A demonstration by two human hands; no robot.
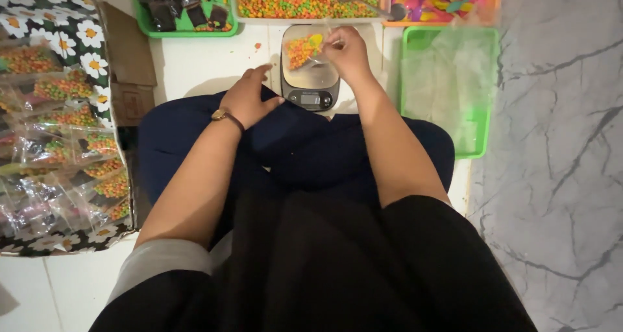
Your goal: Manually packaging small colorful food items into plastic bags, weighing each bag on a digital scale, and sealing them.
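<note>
The right hand (346,48) pinches the mouth of a clear bag of orange, green and yellow candies (302,49) lying on the small kitchen scale (310,79) on the floor, while the left hand (246,98) rests loosely open and empty on the knee beside the scale, a spoon (363,1) lying in the candy tray (305,0) beyond.

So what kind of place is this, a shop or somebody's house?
Probably a home floor used for packing sweets. The person sits on white tiles, right hand at a small kitchen scale holding colourful candy, a tray of the same candy ahead, and filled clear bags piled beside them.
</note>
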